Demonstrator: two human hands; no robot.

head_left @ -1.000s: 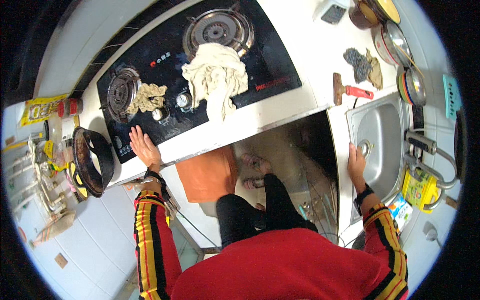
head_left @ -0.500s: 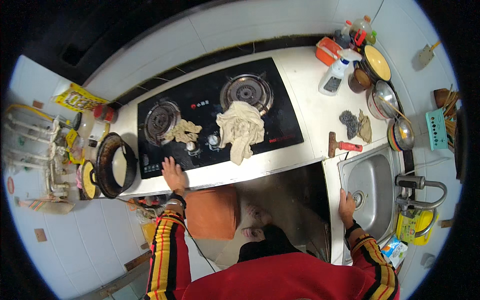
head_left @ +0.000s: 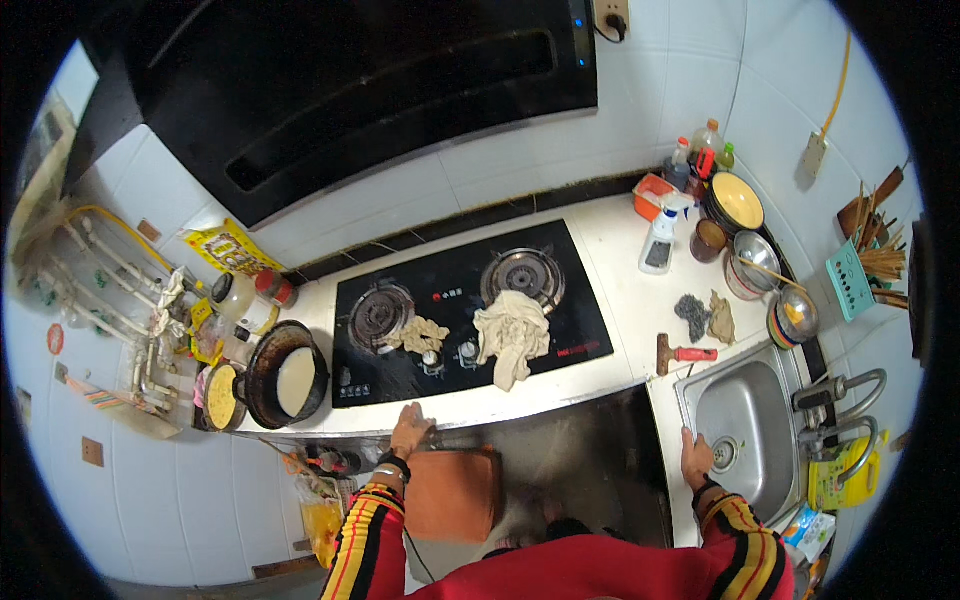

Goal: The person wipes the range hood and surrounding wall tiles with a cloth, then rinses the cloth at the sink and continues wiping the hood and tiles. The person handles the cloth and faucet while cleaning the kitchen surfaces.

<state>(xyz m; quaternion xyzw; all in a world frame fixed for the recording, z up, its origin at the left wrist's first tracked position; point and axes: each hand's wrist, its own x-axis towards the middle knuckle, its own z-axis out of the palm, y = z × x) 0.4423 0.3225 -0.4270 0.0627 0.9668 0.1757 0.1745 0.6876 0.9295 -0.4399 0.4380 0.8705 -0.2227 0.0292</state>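
Left hand (head_left: 410,432) up against the front edge of the white counter (head_left: 640,300), just in front of the stove (head_left: 575,318), fingers a little apart! Over to the right of the stove, right hand (head_left: 697,460) at the left rim of the sink (head_left: 748,428), fingers close together; whether they clamp the edge, I cannot tell. Up on the stove, a big pale cloth (head_left: 512,330) sits bunched at the front of the right burner (head_left: 523,272), and a smaller crumpled rag (head_left: 420,335) lies against the left burner (head_left: 378,315). Black wok (head_left: 262,375) left of the stove, red-handled scraper (head_left: 692,354) and a spray bottle (head_left: 657,247) to its right!
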